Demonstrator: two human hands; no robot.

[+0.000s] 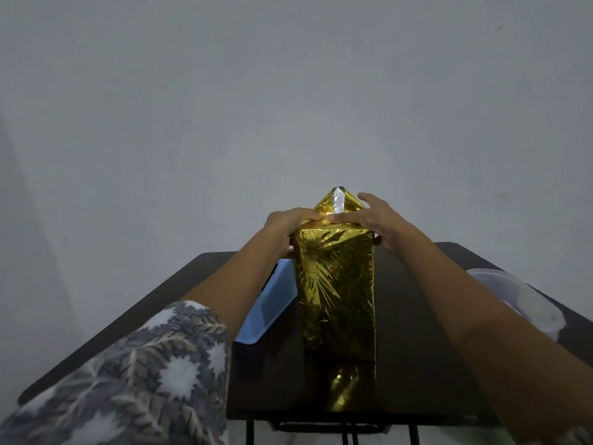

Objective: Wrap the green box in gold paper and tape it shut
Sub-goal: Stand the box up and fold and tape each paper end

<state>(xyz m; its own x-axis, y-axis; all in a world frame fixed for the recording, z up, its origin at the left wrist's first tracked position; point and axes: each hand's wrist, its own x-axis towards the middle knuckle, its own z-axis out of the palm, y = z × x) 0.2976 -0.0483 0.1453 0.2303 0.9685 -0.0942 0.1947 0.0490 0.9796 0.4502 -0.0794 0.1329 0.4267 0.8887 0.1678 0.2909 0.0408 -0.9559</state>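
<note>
A tall rectangular box wrapped in crinkled gold foil paper is seen standing upright at the centre of the frame, on a dark brown glossy table. At its top, a triangular gold paper flap is raised to a point, and a strip of pale shiny tape is laid down the flap's middle. No green surface is shown; the box is fully covered on the sides in view.

The upper left corner of the box is gripped by the left hand, its fingers curled over the top edge and its thumb set against the left side. The right hand is held with fingers spread and mostly straight; its index finger is pressed flat along the fold at the flap's base, where it nearly meets the left fingertips.

Just left of the box, a light blue rectangular plastic tray is partly hidden by the left forearm. At the right edge of the table, a clear round plastic container is placed. A grey-and-white leaf-patterned sleeve fills the lower left of the frame. A plain grey wall is seen behind.
</note>
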